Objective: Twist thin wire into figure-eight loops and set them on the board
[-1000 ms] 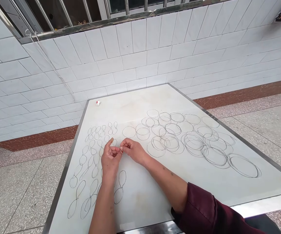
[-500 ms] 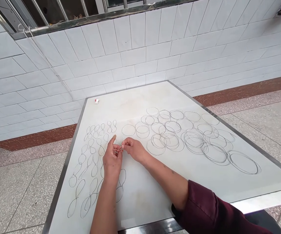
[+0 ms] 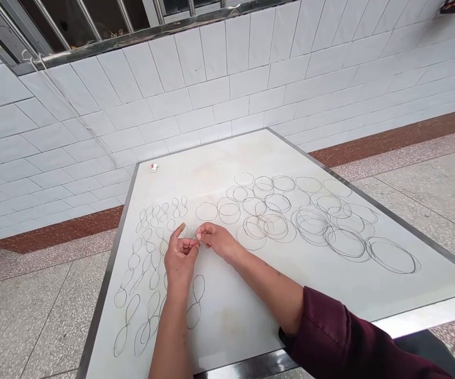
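Observation:
Near the middle of the white table [image 3: 243, 326], my left hand [image 3: 180, 258] and my right hand [image 3: 216, 239] meet fingertip to fingertip. Both pinch a thin wire [image 3: 195, 241], whose shape is mostly hidden by the fingers. The left thumb side has one finger raised away from the others. Twisted figure-eight wire loops [image 3: 132, 309] lie in rows to the left of and under my left arm. To the right of my right hand, round wire rings [image 3: 345, 242] lie spread and partly overlapping.
A small red and white object [image 3: 154, 168] sits at the table's far left corner. Behind the table stands a white tiled wall [image 3: 211, 100] with a barred window [image 3: 93, 21]. The metal table edge [image 3: 251, 364] runs close in front.
The view has shifted slightly. Both hands stay together at nearly the same place, with the fingers and the wire slightly turned.

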Available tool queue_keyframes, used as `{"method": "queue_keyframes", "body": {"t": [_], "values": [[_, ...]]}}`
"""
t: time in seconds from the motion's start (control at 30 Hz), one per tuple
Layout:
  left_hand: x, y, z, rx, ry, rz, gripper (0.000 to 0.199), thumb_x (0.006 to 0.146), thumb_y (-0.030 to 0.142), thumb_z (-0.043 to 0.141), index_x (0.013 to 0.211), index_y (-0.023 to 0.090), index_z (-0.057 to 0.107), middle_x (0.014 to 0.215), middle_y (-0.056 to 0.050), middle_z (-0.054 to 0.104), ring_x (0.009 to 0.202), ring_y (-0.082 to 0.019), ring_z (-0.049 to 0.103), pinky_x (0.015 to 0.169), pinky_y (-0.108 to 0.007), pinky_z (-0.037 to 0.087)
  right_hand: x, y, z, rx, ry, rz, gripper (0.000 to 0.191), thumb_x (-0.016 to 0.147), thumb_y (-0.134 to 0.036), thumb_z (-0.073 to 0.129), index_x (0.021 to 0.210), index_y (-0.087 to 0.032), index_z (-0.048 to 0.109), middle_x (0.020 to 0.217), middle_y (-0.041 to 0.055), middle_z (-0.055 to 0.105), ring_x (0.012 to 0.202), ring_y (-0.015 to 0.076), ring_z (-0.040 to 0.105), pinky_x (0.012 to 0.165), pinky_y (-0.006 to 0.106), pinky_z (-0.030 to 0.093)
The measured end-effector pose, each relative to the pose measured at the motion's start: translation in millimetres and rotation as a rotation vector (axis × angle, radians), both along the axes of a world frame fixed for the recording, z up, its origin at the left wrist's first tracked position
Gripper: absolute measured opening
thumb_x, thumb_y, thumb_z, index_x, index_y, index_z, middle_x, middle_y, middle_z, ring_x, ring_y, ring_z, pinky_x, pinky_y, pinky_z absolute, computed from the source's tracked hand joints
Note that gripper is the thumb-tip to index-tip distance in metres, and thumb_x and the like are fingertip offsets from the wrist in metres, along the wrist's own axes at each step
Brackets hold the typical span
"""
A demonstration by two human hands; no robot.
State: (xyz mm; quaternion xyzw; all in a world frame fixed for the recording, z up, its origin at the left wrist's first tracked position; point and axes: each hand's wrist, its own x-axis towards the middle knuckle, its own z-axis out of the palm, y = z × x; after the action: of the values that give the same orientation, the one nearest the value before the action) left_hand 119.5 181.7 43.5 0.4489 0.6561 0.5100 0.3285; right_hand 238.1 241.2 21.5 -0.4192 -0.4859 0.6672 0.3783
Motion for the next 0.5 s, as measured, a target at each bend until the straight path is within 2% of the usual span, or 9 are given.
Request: {"method": "queue_keyframes", "body": {"t": [0.17,0.3,0.4,0.5], "values": [[-3,2,-2.7,0.002,-0.155,-0.046,0.067,0.069,0.030,0.074,0.133,0.022,0.054,0.080,-0.001,0.068,0.077,-0.016,0.064,0.083,-0.034,0.049,-1,3,-5.0,0.022,0.085,0.028,0.012,0.073,-0.030,0.065,0.076,-0.021,0.059,0.075,-0.0019,0.057,0.064,0.0122,0.045,0.064,0.026,0.037],[-7,1,-2.3,0.068,-0.235,0.007,0.062,0.073,0.033,0.074,0.131,0.023,0.057,0.089,-0.003,0.069,0.083,-0.016,0.064,0.086,-0.034,0.048,-3,4,-5.5,0.047,0.142,-0.002,0.015,0.075,-0.034,0.067,0.079,-0.021,0.061,0.079,-0.0017,0.059,0.069,0.0130,0.047,0.071,0.028,0.040],[-11,1,-2.3,0.088,-0.419,0.043,0.055,0.078,0.041,0.071,0.128,0.020,0.060,0.095,-0.007,0.071,0.084,-0.016,0.064,0.088,-0.035,0.048,-1,2,-0.9,0.052,0.181,0.035,0.018,0.076,-0.038,0.068,0.082,-0.022,0.063,0.083,-0.0014,0.060,0.077,0.0145,0.050,0.079,0.030,0.040],[-14,2,-2.9,0.037,-0.496,0.024,0.053,0.074,0.039,0.077,0.122,0.019,0.065,0.088,-0.005,0.070,0.078,-0.014,0.061,0.083,-0.032,0.047,1,-1,5.0,0.063,0.216,0.091,0.019,0.075,-0.039,0.071,0.081,-0.022,0.065,0.092,-0.0001,0.061,0.089,0.0174,0.054,0.089,0.033,0.039]]}}
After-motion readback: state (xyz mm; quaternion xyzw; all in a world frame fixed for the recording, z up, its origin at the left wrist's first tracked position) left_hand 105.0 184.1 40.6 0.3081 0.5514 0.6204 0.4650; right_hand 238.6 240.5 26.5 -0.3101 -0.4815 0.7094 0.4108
